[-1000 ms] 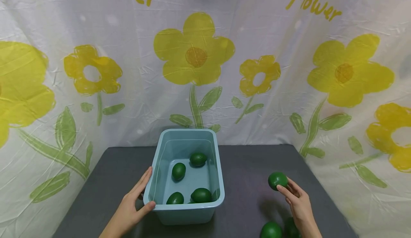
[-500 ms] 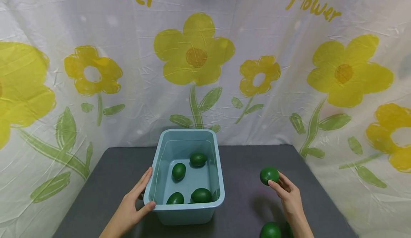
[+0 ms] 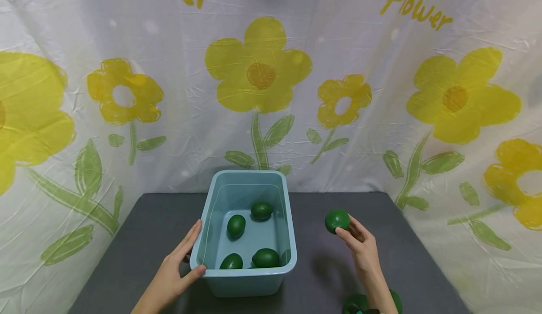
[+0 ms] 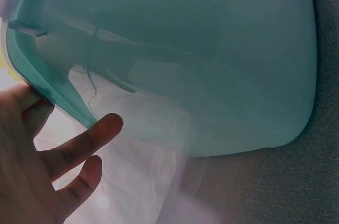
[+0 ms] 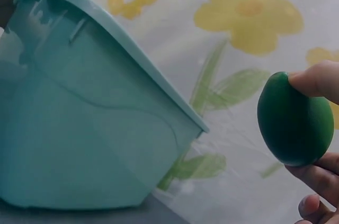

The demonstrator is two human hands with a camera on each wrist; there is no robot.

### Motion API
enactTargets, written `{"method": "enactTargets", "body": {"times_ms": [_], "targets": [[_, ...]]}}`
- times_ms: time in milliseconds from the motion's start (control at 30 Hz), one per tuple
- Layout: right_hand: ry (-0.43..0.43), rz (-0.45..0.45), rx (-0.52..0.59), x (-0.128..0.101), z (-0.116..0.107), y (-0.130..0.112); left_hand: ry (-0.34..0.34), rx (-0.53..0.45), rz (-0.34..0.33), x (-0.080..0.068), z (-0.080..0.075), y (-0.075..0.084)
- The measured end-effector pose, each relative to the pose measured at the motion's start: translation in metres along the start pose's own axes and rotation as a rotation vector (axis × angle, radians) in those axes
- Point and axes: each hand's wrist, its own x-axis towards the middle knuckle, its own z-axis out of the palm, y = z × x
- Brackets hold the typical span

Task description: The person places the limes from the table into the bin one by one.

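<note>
The person's right hand (image 3: 364,248) is pinching a dark green, egg-shaped lime (image 3: 337,221) between thumb and fingertips, holding it in the air above the dark grey table (image 3: 144,238), at about three o'clock from the pale teal rectangular plastic tub (image 3: 243,276) and apart from its rim. In the right wrist view the same lime (image 5: 294,119) is sitting between the thumb above and the curled fingers (image 5: 318,176) below, with the tub's wall (image 5: 79,144) to its nine o'clock. The left hand (image 3: 171,274) is gripping the tub's near left corner, thumb hooking over the rim and fingers lying straight along the outer wall; the left wrist view is showing those fingers (image 4: 85,144) against the tub's underside (image 4: 212,65). Four similar green limes are lying inside the tub: two towards twelve o'clock (image 3: 261,210) (image 3: 235,225) and two near six o'clock (image 3: 265,257) (image 3: 231,261). More green limes (image 3: 354,303) are resting on the table at the bottom edge, partly hidden by the right forearm. A white cloth backdrop printed with yellow flowers (image 3: 258,64) is hanging behind the table.
</note>
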Motion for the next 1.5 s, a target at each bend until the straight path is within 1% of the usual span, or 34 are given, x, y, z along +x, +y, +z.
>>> {"method": "enactTargets", "body": {"times_ms": [400,567,867,1000,1233,1400,1500], "targets": [[-0.049,-0.071,0.069,0.011,0.033,-0.01,0.006,0.002,-0.005,0.0,0.001,0.0],[-0.066,-0.074,0.082,0.016,0.047,-0.013,0.02,-0.015,0.026,0.001,0.001,-0.002],[-0.079,-0.082,0.091,0.023,0.066,-0.018,0.02,-0.017,0.031,0.0,0.0,-0.002],[-0.086,-0.086,0.057,0.028,0.075,-0.021,0.018,-0.019,0.04,0.0,0.0,-0.002],[-0.144,-0.09,-0.04,0.034,0.092,-0.026,0.024,-0.012,0.039,-0.001,0.001,-0.003],[-0.179,-0.099,-0.162,0.038,0.099,-0.027,0.024,-0.011,0.047,0.0,0.001,-0.004],[-0.215,-0.126,-0.237,0.041,0.103,-0.024,0.024,-0.015,0.05,0.0,0.001,-0.003]]}}
